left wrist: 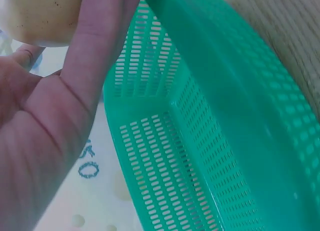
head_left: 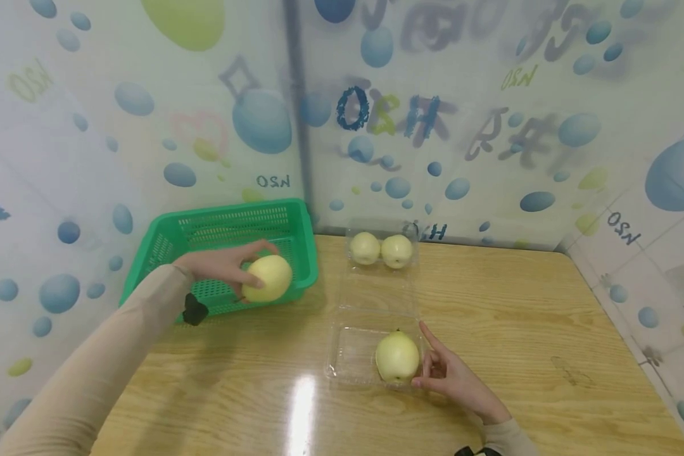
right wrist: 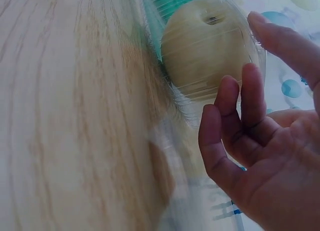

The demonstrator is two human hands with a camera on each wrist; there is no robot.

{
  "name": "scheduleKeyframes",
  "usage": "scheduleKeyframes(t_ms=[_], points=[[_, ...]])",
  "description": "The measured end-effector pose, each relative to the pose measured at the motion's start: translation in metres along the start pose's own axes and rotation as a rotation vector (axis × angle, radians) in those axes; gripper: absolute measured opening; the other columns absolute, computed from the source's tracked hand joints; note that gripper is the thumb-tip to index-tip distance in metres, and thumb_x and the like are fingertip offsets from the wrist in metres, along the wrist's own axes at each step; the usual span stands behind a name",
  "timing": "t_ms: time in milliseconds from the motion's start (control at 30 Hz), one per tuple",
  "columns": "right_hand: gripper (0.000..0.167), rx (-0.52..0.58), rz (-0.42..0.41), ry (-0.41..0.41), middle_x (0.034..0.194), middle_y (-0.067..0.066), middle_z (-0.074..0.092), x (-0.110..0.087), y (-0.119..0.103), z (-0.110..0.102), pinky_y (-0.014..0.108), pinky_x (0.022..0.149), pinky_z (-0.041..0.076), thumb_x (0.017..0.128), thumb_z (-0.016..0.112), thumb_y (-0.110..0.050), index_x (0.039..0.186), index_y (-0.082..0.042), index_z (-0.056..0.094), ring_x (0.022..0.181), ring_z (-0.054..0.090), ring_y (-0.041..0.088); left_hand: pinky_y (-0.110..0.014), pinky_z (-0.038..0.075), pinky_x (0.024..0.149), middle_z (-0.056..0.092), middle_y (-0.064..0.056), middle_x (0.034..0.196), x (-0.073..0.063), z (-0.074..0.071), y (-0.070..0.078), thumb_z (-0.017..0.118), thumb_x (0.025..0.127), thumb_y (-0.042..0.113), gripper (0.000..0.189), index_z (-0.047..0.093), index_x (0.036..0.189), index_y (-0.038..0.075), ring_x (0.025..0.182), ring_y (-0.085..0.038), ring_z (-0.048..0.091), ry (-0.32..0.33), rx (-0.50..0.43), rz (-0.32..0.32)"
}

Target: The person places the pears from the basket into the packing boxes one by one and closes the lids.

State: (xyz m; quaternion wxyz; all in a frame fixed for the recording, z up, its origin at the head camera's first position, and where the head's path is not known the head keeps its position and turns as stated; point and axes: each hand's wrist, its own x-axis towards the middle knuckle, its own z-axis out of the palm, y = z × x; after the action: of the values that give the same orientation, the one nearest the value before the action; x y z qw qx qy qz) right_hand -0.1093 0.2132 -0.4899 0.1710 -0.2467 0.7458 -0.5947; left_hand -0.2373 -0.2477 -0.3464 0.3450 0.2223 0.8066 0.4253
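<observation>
My left hand [head_left: 228, 263] grips a round yellow pear [head_left: 269, 278] over the near right part of a green plastic basket [head_left: 310, 253]. Brown specks dot that pear [left wrist: 42, 16] in the left wrist view. A clear plastic clamshell box [head_left: 348, 373] lies unfolded to the right, with one pear [head_left: 397, 358] at the right of its near half. Two more pears [head_left: 365, 248] sit side by side at the end of its far half. Along the near half's right edge, my right hand [head_left: 456, 380] rests with index finger extended and the others loosely bent.
The wooden table [head_left: 507, 304] carries the basket at its back left and the box near its middle. A patterned covering [head_left: 462, 145] with blue and green drops rises behind the table and along both sides.
</observation>
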Motion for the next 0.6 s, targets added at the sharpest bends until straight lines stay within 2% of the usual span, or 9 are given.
scheduleKeyframes(t_ms=[133,267,600], points=[[0.098,-0.001,-0.011,0.003,0.078,0.003,0.057,-0.001,-0.003,0.0,0.03,0.074,0.052,0.088,0.07,-0.006,0.154,-0.006,-0.002,0.07,0.058,0.013,-0.054,0.054,0.07,0.045,-0.026,0.125,0.003,0.006,0.004,0.071,0.087,0.024,0.064,0.031,0.138,0.018,0.083,-0.036,0.066,-0.004,0.003,0.01],[0.098,-0.001,-0.014,0.004,0.078,0.004,0.058,-0.001,-0.006,0.001,0.03,0.074,0.052,0.088,0.069,-0.005,0.155,-0.007,-0.003,0.07,0.058,0.014,-0.05,0.056,0.07,0.048,-0.024,0.123,0.007,0.012,0.006,0.071,0.087,0.024,0.064,0.032,0.137,0.019,0.093,-0.034,0.063,-0.018,0.019,0.028],[0.099,-0.024,0.035,0.007,0.077,0.004,0.058,0.0,-0.003,0.001,0.029,0.071,0.052,0.088,0.07,-0.009,0.155,-0.008,-0.003,0.069,0.058,0.013,-0.05,0.056,0.068,0.048,-0.023,0.122,0.02,0.031,0.014,0.071,0.086,0.023,0.063,0.032,0.134,0.016,0.098,-0.034,0.058,-0.06,-0.004,0.074]])
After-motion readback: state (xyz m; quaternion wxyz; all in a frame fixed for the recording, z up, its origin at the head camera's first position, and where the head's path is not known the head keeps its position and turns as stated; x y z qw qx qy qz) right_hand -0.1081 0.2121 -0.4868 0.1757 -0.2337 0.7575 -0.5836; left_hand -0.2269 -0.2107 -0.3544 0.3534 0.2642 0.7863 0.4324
